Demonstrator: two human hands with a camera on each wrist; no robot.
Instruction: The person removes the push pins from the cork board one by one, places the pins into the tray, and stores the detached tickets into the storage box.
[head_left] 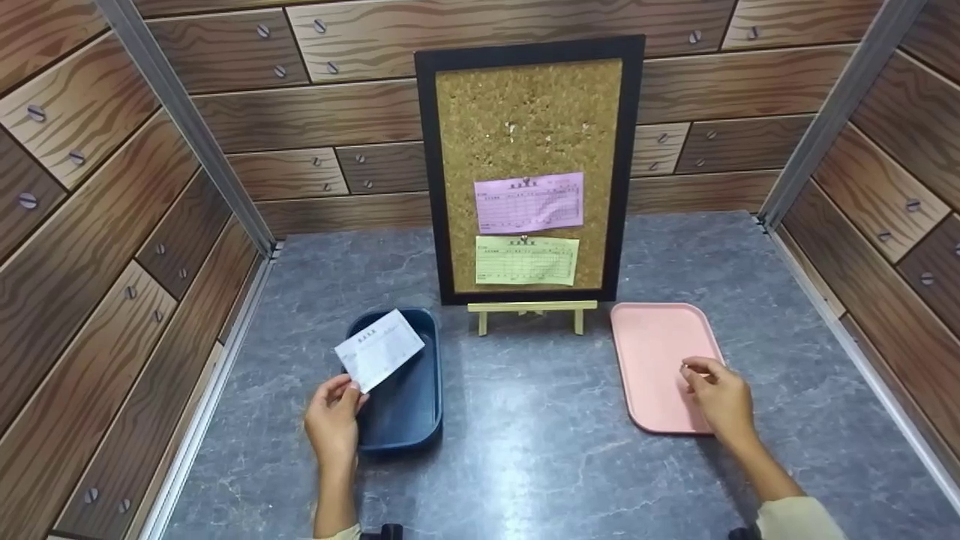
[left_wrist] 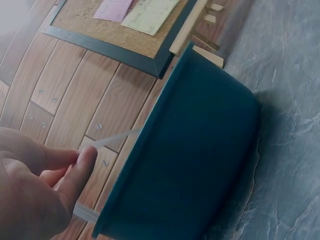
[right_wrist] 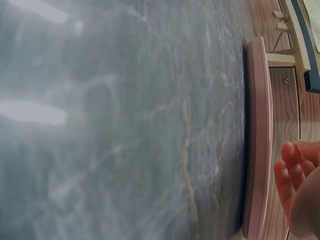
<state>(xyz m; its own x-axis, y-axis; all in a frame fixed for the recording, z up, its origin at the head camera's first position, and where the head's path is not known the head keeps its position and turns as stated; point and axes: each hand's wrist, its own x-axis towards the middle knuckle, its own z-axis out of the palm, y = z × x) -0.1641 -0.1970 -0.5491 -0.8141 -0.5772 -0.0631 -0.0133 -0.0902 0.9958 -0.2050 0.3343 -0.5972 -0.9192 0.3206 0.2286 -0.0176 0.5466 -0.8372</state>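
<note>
My left hand (head_left: 334, 424) pinches a white printed paper slip (head_left: 380, 350) by its lower corner, between thumb and fingers. The slip is tilted above the dark blue bin (head_left: 401, 442); in the left wrist view it appears nearly edge-on behind the bin's wall (left_wrist: 200, 135). Over the pink tray (head_left: 652, 375), my right hand (head_left: 720, 397) has its thumb and forefinger pinched together. A tiny pale speck shows at those fingertips, apparently a push pin, though too small to make out well. In the right wrist view the curled fingers (right_wrist: 290, 172) are beside the tray's edge (right_wrist: 260, 135).
A black-framed cork board (head_left: 529, 142) leans on a small wooden easel (head_left: 532, 307) between bin and tray. Pinned to it are a pink slip (head_left: 529, 206) and, below, a yellow-green slip (head_left: 526, 262). Wood-patterned walls (head_left: 337, 172) enclose the grey marbled table (head_left: 517, 420).
</note>
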